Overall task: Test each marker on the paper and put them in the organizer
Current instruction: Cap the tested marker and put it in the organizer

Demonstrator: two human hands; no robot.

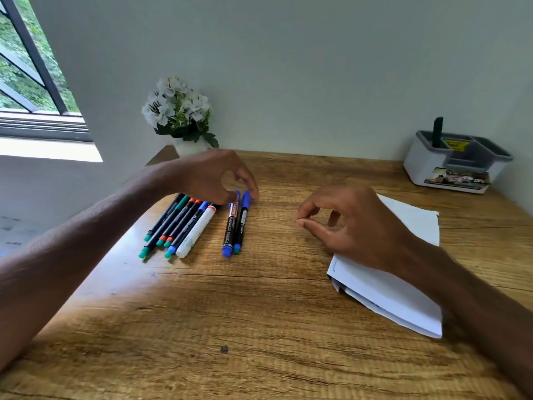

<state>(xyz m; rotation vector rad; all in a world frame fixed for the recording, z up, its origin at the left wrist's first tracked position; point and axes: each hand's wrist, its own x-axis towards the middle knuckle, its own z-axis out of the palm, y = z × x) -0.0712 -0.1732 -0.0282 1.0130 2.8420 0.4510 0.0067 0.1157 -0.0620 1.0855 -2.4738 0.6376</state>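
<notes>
Several capped markers (176,225) lie side by side on the wooden table (259,327), left of centre. Two blue-capped markers (235,226) lie a little apart to their right. My left hand (213,176) hovers over the far ends of the markers, fingers curved and apart, fingertips at the two blue caps, gripping nothing that I can see. My right hand (346,223) floats above the table's middle, thumb and forefinger nearly pinched, holding nothing. Folded white paper (403,284) lies under my right forearm. The white and grey organizer (427,163) stands at the far right with one dark marker (437,131) upright in it.
A white pot of white flowers (180,116) stands at the table's back edge, just behind my left hand. A window (31,82) is at the far left. The wall runs close behind the table.
</notes>
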